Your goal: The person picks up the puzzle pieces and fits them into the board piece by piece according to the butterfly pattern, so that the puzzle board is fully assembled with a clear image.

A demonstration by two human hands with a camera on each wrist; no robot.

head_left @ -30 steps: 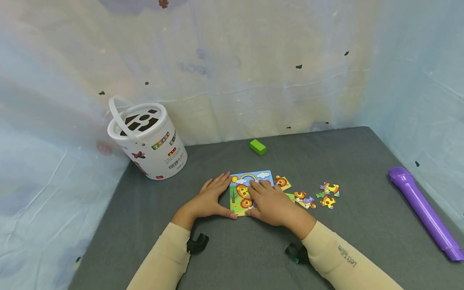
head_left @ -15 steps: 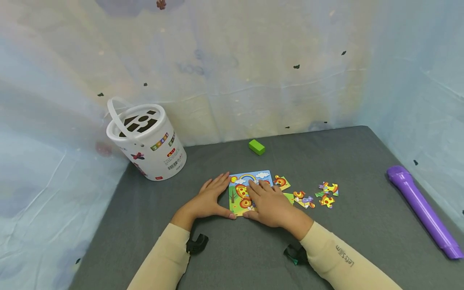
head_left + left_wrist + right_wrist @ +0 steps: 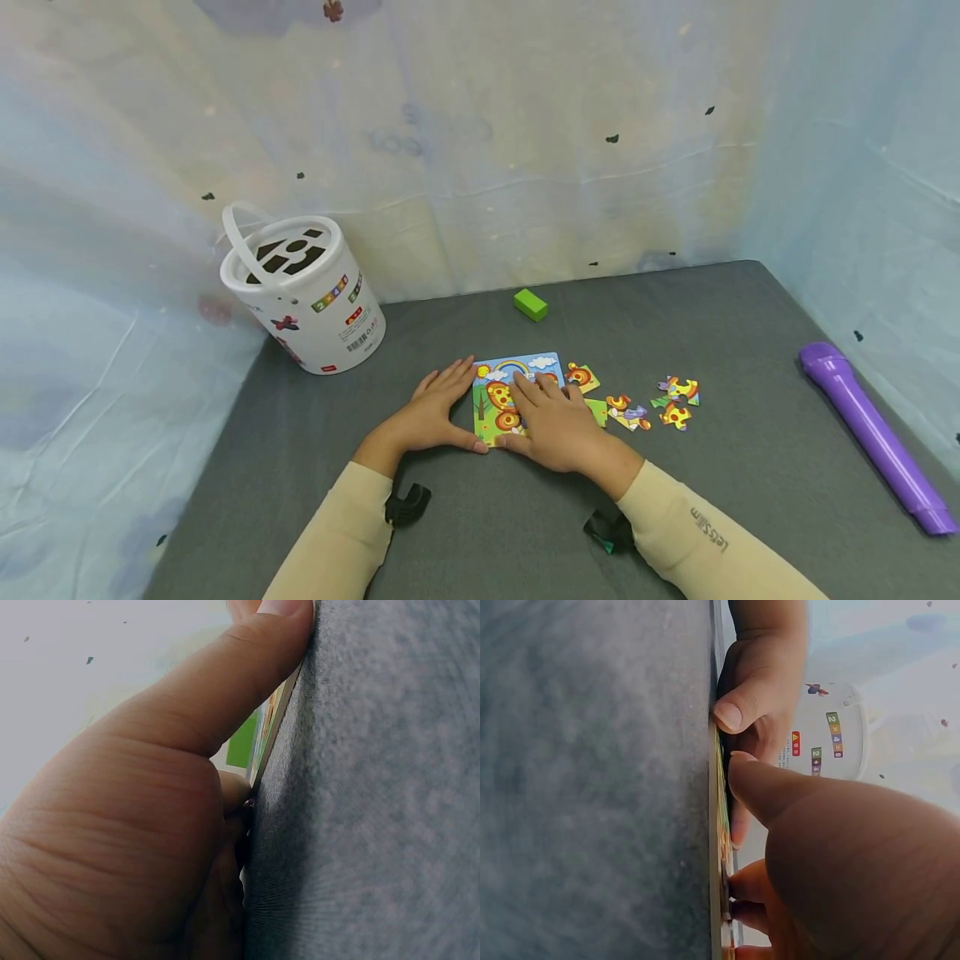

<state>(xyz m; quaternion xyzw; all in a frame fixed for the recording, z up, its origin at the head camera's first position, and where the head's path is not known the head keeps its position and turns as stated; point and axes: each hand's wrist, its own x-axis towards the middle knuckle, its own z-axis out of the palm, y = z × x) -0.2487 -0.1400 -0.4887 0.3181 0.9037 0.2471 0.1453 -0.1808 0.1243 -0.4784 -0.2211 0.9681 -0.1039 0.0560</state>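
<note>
A colourful jigsaw puzzle board (image 3: 486, 423), with a sun, a rainbow and a giraffe-like pattern, lies flat on the grey table. My left hand (image 3: 429, 417) rests along its left edge, fingers stretched out and thumb at the near left corner. Over the board's right half lies my right hand (image 3: 558, 427), its fingertips on the picture and its thumb near the front edge, covering that part. In the right wrist view both the left thumb (image 3: 739, 711) and the right thumb (image 3: 761, 787) are at the board's edge. Loose puzzle pieces (image 3: 583, 378) lie just right of the board.
Farther right are a piece with a purple patch (image 3: 630, 414) and a small cluster of yellow-spotted pieces (image 3: 677, 414). A green block (image 3: 531, 305) sits behind the board. A white lidded bucket (image 3: 322, 308) stands back left; a purple tube-like microphone (image 3: 873, 437) lies at the right.
My right hand has shifted slightly left and toward me, its thumb sliding left along the board's front edge. The left hand has stayed at the left edge.
</note>
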